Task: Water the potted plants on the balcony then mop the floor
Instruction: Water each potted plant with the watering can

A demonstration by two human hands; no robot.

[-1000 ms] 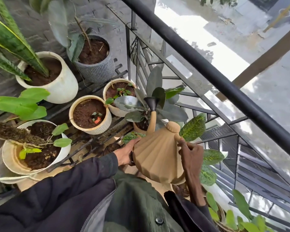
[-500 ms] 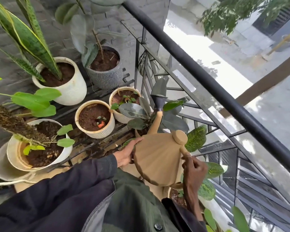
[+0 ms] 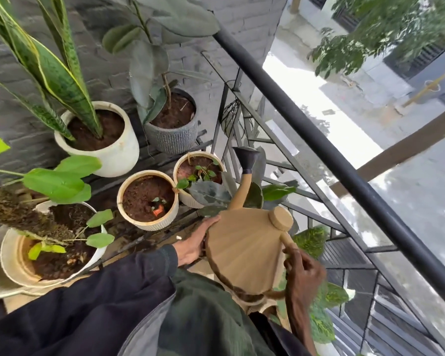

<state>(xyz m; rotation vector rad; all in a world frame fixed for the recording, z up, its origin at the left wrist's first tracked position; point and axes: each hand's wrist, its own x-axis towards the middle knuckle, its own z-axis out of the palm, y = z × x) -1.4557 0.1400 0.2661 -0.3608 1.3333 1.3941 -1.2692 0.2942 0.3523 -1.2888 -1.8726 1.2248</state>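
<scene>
1. Head view, change: measured against the pots, the watering can (image 3: 244, 253) has come up; its rose (image 3: 246, 156) now stands higher, just beside the small cream pot (image 3: 199, 156) at the railing-side edge of the rack (image 3: 165, 161); we see no water leaving it.
2. Head view, hands: left hand (image 3: 195, 242) lies flat against the can's side, fingers straight; right hand (image 3: 303, 268) is curled round the handle (image 3: 285, 238).
3. Reading: we judge this pour ended or paused; pots further back on the rack probably remain; mopping not begun.
</scene>
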